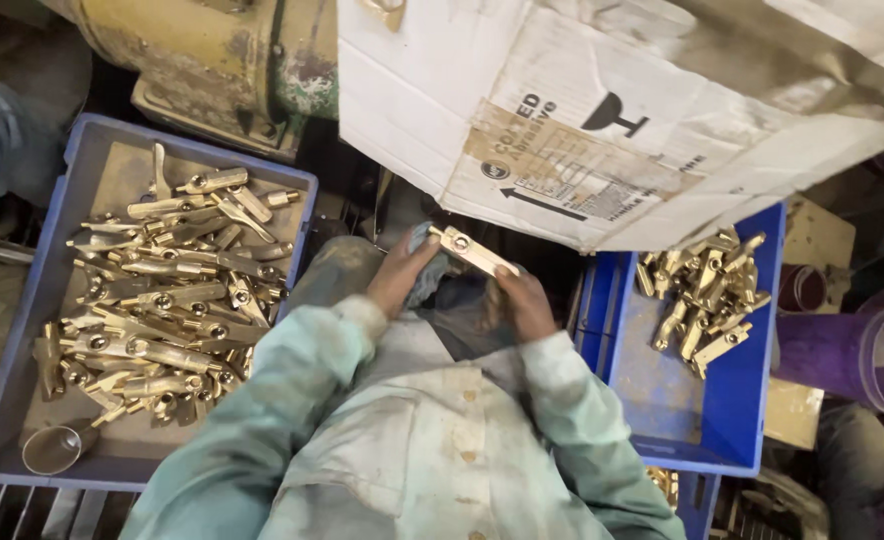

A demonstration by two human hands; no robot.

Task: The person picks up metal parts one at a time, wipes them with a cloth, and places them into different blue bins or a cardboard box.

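Gripping brass piece (472,250), both hands (402,270)

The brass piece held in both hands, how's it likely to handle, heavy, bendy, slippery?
The brass piece looks like solid metal, so probably stiff and heavy for its size. Its shiny surface may be slippery. The left hand grips it through a cloth.

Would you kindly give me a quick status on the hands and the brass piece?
Left hand and right hand both gripping one brass part. Cloth under left fingers. Cardboard box overhangs; nothing blocking.
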